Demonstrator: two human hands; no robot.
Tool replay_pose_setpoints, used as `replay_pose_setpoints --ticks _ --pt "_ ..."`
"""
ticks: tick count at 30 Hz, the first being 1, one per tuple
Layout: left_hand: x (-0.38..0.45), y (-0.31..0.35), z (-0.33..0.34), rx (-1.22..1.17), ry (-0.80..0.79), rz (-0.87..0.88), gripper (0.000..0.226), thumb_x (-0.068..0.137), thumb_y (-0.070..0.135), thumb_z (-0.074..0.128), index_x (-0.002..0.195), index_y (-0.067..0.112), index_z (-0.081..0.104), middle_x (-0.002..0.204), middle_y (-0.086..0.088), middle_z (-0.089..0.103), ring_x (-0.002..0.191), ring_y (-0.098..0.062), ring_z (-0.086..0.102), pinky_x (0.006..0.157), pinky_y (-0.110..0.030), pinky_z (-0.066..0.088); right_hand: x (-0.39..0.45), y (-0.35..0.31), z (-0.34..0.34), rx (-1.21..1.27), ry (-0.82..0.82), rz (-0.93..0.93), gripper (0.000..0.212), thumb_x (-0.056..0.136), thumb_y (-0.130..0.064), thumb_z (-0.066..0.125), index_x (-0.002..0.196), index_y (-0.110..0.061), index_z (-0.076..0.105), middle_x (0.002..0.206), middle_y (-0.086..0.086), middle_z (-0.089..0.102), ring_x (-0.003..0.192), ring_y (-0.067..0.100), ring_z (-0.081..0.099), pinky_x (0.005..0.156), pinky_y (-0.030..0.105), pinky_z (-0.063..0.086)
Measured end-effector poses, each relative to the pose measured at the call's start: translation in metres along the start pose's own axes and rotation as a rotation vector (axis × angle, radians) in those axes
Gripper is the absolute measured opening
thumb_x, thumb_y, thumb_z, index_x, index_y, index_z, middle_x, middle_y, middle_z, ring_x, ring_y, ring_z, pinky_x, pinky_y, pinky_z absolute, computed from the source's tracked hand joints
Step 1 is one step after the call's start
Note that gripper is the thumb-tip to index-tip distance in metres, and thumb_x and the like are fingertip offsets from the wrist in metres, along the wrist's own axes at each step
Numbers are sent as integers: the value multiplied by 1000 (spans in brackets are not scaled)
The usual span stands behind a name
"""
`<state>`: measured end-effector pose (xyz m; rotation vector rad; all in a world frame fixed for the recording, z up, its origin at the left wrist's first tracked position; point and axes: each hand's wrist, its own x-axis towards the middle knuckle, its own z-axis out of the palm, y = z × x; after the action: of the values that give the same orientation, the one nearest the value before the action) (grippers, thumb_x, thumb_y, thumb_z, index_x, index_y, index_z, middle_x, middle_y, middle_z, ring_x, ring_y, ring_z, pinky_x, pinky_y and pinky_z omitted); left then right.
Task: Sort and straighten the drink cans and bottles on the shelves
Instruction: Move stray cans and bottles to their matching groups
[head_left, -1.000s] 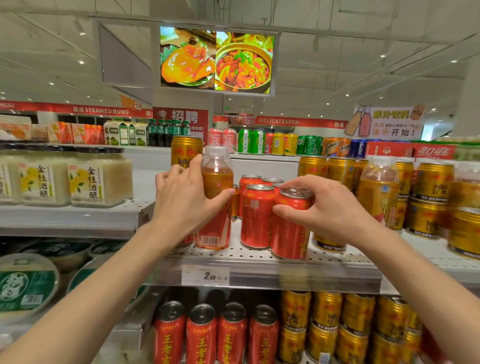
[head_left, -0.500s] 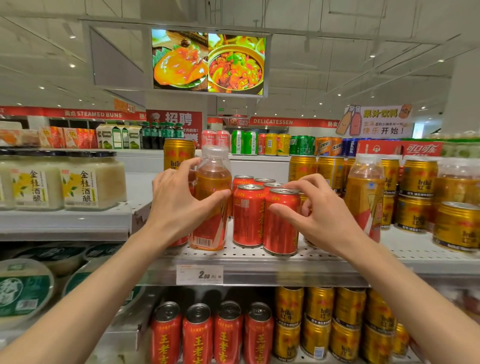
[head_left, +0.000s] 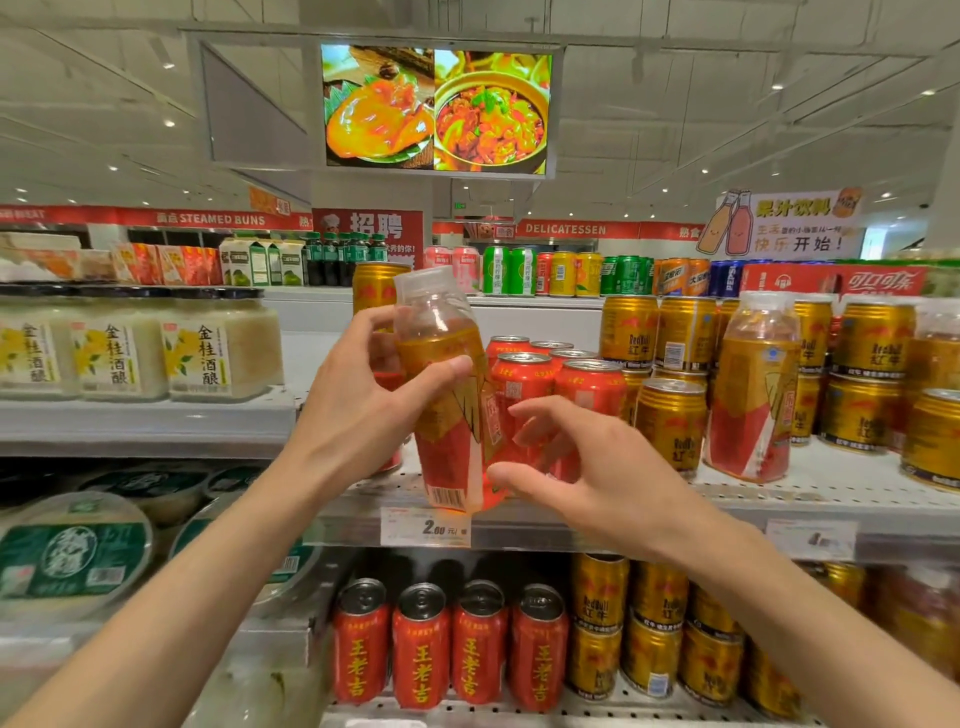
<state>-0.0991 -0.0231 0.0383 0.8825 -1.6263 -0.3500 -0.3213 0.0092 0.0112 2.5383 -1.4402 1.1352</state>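
My left hand (head_left: 358, 410) grips a clear plastic bottle (head_left: 447, 395) of amber drink with a red and gold label, lifted off the shelf and tilted with its cap to the left. My right hand (head_left: 587, 478) is open beside the bottle's lower end, with its thumb close to the base. Behind them several red cans (head_left: 524, 384) stand in rows on the perforated shelf (head_left: 810, 488). A second bottle of the same kind (head_left: 753, 384) stands upright to the right among gold cans (head_left: 670, 421).
Jars of white rice drink (head_left: 208, 348) fill the left shelf. Red cans (head_left: 421, 644) and stacked gold cans (head_left: 649, 644) fill the shelf below. Round green-lidded tubs (head_left: 72, 551) sit at lower left. A price tag (head_left: 426, 527) hangs on the shelf edge.
My left hand has lifted the bottle off the shelf and tilted it. My right hand has let go of the front red can and moved under the bottle.
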Motion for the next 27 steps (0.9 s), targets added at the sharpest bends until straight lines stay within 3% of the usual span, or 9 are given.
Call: replay_pose_setpoints --ticks 4,8,10,13,18,21,27 --pt "-15 -3 0 -134 -43 -67 67 75 52 77 131 30 48 115 10 68 96 -11 70 59 -25 56 -3 -5 12 122 -108 53 87 73 -76 66 145 -32 44 125 -21 65 104 -3 65 90 25 57" --pt "-29 -9 9 -214 -66 -82 70 69 53 78 129 28 51 116 8 69 96 -12 71 55 -24 54 -13 -5 14 179 -147 86 82 74 -68 74 142 -31 48 123 -20 67 107 -4 64 93 27 57" --pt "-34 -9 14 -249 -73 -90 75 65 56 77 129 27 51 118 7 69 100 -13 70 58 -27 57 -20 -4 8 183 -145 108 78 74 -64 77 139 -30 50 119 -20 68 103 -3 65 91 27 57" --pt "-39 -6 27 -286 -64 -78 73 64 56 78 126 26 54 118 8 70 107 -13 69 78 -41 59 -32 1 -8 182 -154 121 72 73 -60 79 134 -31 53 112 -20 70 98 -2 67 87 26 58" --pt "-48 18 66 -330 -59 -61 67 64 51 79 119 23 56 108 6 73 98 -16 71 58 -27 56 -53 25 -45 133 -163 115 67 72 -60 80 128 -36 53 105 -21 71 96 -3 67 84 24 58" --pt "-52 38 101 -353 -59 -43 66 62 48 81 117 21 55 106 2 73 94 -16 72 56 -24 55 -70 49 -73 124 -153 111 64 71 -59 81 125 -38 54 102 -20 71 94 -1 67 83 24 57" --pt "-63 94 202 -381 -45 -10 64 64 42 84 117 19 56 101 11 75 87 -7 72 57 -19 54 -123 119 -145 103 -129 113 67 70 -58 82 126 -37 53 101 -21 69 94 -1 67 81 24 58"
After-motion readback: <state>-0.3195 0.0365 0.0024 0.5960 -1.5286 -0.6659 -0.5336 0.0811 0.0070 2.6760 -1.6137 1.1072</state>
